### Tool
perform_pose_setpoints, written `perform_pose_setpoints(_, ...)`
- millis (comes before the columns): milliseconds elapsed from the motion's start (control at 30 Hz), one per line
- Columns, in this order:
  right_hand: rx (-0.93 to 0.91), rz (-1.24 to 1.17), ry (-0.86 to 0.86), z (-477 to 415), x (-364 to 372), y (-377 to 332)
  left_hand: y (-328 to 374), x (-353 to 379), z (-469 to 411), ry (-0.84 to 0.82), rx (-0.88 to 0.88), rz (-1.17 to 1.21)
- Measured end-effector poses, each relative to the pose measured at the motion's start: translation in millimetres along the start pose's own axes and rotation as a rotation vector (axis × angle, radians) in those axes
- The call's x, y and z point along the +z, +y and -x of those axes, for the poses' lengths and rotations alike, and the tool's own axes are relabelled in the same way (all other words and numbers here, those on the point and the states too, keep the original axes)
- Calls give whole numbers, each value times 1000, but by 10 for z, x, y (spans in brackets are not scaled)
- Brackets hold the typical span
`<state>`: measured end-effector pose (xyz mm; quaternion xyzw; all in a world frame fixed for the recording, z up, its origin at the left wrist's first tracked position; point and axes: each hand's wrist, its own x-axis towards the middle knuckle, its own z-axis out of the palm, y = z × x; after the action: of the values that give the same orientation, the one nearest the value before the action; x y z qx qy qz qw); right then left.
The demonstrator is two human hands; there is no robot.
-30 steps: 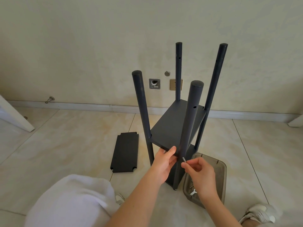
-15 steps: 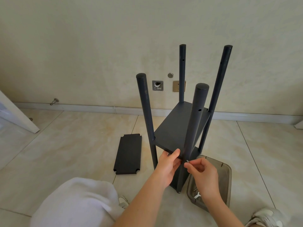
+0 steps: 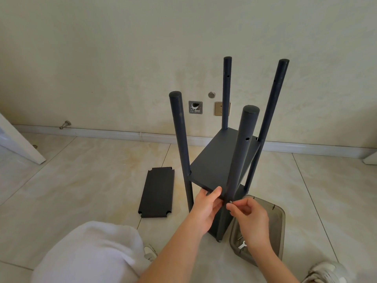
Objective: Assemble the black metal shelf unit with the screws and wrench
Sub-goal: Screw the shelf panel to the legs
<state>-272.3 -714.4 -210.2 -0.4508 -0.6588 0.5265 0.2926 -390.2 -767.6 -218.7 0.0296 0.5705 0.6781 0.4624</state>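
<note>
Probably slippery, the screw (image 3: 230, 201) is pinched at the post (image 3: 242, 156) by the right hand (image 3: 251, 219), the stiff shelf (image 3: 216, 164) by the left hand (image 3: 206, 209).

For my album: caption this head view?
Left hand holds the shelf board; right hand pinches a screw at the near post.

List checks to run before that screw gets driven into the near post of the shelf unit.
1. Screw held: the right hand pinches the small silver screw at the near black round metal post: ok.
2. Panel steadied: the left hand grips the front edge of the flat black metal shelf panel beside that post: ok.
3. Screw tip seated in the post's hole: cannot tell, the fingers hide it.
4. Tool ready: the small white wrench lies in the grey plastic tray under the right wrist: ok.
5. Panel's other three corners fastened: cannot tell.
</note>
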Motion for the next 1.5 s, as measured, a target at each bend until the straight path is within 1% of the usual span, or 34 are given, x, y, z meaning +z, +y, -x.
perform_pose_setpoints(367, -2, 56, 35, 11, 23, -11, -20, 6, -21, 21, 8, -16)
perform_pose_setpoints(733, -14, 63, -12, -4, -4, -47, -42, 6, -62, 55, 60, -5)
perform_pose_setpoints(967, -32, 124, -13, 7, 5, -67, -34, 17, -53, 64, 32, 18)
perform_pose_setpoints(1133, -35, 94, -9, 14, -6, -75, -18, 15, -28, 48, 19, 31)
perform_pose_setpoints(1267, 10, 21, 8, 0, -15, -45, -10, 8, -29, 39, 24, 15)
perform_pose_setpoints(1500, 23, 20, 53, 37, 42, -34, 6, -6, -11, 12, 18, -49)
